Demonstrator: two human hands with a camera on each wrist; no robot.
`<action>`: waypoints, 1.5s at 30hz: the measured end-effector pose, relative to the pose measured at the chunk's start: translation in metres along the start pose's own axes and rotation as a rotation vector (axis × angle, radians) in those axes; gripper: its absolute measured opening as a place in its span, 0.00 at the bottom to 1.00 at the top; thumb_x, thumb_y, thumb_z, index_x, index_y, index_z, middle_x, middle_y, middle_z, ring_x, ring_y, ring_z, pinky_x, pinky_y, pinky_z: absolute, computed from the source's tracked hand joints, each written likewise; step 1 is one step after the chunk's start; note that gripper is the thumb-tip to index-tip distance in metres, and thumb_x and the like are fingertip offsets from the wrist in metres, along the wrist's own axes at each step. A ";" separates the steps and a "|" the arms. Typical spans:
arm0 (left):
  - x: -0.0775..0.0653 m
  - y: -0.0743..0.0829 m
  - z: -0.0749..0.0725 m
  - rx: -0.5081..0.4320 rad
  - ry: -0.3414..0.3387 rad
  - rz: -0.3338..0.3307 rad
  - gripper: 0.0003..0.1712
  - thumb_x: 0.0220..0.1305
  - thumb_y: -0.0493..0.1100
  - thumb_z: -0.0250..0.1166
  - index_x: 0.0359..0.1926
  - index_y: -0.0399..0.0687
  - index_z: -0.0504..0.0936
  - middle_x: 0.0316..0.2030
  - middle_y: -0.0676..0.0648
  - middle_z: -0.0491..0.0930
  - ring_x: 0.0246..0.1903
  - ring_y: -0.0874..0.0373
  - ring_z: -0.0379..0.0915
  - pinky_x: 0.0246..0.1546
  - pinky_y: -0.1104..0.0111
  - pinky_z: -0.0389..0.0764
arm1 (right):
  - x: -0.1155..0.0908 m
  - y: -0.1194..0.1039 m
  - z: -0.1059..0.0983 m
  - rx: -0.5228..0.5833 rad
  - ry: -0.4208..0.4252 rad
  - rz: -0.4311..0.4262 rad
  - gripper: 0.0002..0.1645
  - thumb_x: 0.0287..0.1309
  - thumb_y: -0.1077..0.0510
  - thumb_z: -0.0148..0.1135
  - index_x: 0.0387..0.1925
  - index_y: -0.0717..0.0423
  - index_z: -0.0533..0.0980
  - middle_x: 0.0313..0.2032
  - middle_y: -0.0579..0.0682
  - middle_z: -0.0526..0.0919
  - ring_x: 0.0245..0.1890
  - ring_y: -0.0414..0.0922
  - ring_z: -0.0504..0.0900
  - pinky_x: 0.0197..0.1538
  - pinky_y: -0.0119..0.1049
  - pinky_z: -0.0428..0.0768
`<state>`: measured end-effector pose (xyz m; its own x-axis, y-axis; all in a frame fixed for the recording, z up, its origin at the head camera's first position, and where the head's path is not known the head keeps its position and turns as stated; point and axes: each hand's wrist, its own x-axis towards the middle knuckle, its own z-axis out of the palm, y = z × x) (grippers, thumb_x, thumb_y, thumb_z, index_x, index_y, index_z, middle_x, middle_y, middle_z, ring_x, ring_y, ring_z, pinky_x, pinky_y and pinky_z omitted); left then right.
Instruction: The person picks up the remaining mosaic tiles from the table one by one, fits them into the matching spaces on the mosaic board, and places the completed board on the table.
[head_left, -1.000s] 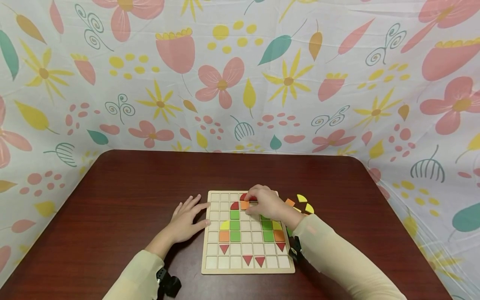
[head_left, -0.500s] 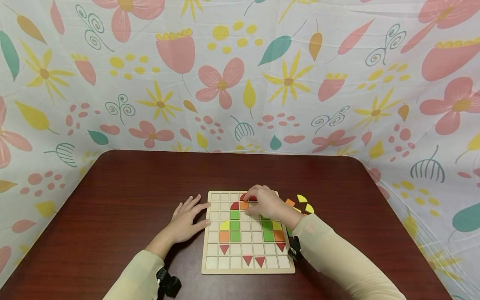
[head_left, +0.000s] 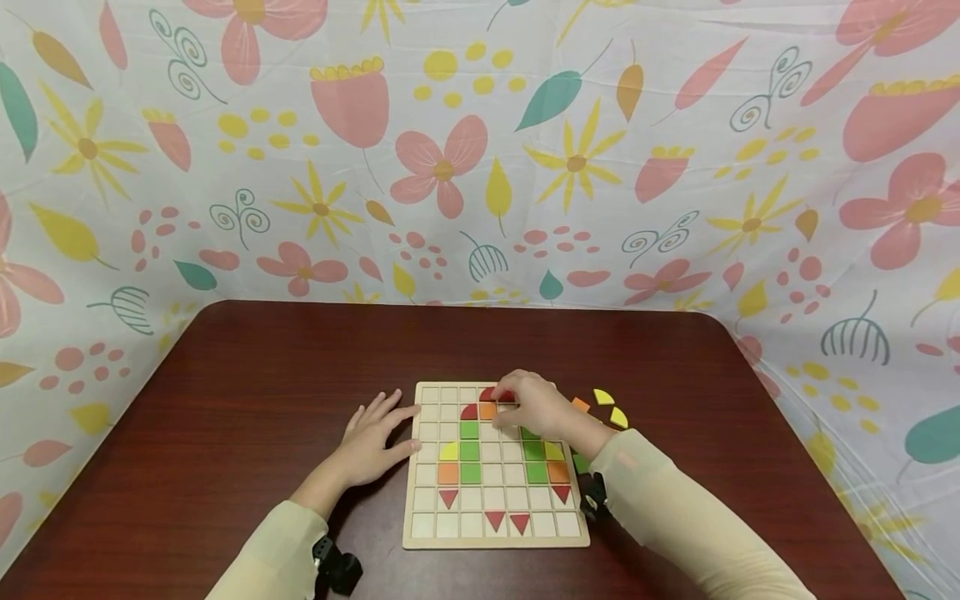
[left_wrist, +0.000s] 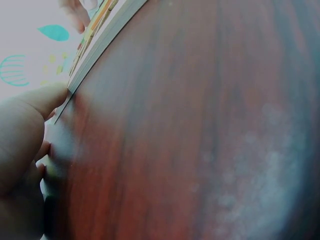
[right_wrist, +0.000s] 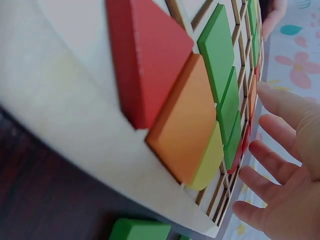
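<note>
A square wooden grid board (head_left: 423, 523) lies on the table. My left hand (head_left: 369, 439) spreads beside it, with thumb and index fingertips at its left edge. In the left wrist view, the thumb (left_wrist: 47, 97) meets that edge. My right hand (head_left: 536, 407) arches over the top rows, fingers apart, the tips right at an orange square (head_left: 487, 411) and a rounded red piece (head_left: 487, 393). The right wrist view shows the fingers (right_wrist: 272, 162) loosely bent, with nothing visible between them. Green squares (head_left: 469, 451) form two columns. Red triangles (head_left: 494, 520) lie lower down. The hand hides several cells.
Right of the board lie loose pieces: yellow quarter-circles (head_left: 603, 397), an orange piece (head_left: 581, 404) and a green piece (head_left: 580, 463), partly behind the right forearm. A patterned cloth (head_left: 450, 167) hangs beyond the dark table (head_left: 300, 350).
The orange square by my right fingertips has shifted very slightly left. My right forearm has moved a little to the right; my left hand stays in place.
</note>
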<state>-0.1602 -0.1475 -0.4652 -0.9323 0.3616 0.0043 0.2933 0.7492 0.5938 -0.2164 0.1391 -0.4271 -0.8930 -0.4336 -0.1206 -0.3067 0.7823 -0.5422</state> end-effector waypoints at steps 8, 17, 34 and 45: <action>-0.001 -0.002 0.001 0.000 0.005 0.001 0.32 0.63 0.56 0.60 0.66 0.56 0.68 0.72 0.40 0.52 0.73 0.39 0.40 0.66 0.38 0.40 | -0.008 0.007 -0.005 0.077 0.010 -0.042 0.21 0.53 0.52 0.69 0.48 0.54 0.78 0.52 0.50 0.76 0.53 0.50 0.76 0.55 0.46 0.75; -0.001 -0.003 0.003 0.011 0.004 -0.003 0.31 0.63 0.57 0.60 0.66 0.57 0.68 0.72 0.41 0.52 0.73 0.39 0.40 0.66 0.38 0.40 | -0.016 0.015 -0.008 0.088 0.028 -0.033 0.21 0.54 0.51 0.68 0.49 0.54 0.78 0.54 0.52 0.75 0.54 0.51 0.78 0.52 0.45 0.77; 0.000 -0.003 0.003 0.015 0.005 -0.002 0.31 0.63 0.57 0.60 0.66 0.57 0.68 0.72 0.41 0.52 0.73 0.40 0.40 0.66 0.38 0.41 | -0.033 0.027 -0.020 0.235 0.047 -0.010 0.26 0.56 0.46 0.66 0.53 0.52 0.76 0.57 0.53 0.74 0.58 0.56 0.75 0.53 0.49 0.77; 0.000 -0.001 0.002 0.016 0.012 0.001 0.31 0.63 0.56 0.60 0.66 0.56 0.69 0.72 0.40 0.53 0.72 0.39 0.41 0.66 0.38 0.41 | -0.042 0.038 -0.024 0.225 0.100 -0.074 0.26 0.58 0.48 0.64 0.55 0.56 0.75 0.54 0.55 0.78 0.55 0.56 0.76 0.49 0.48 0.77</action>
<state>-0.1603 -0.1471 -0.4677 -0.9347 0.3553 0.0147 0.2972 0.7579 0.5807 -0.1984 0.1978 -0.4228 -0.9023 -0.4311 0.0034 -0.3017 0.6257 -0.7194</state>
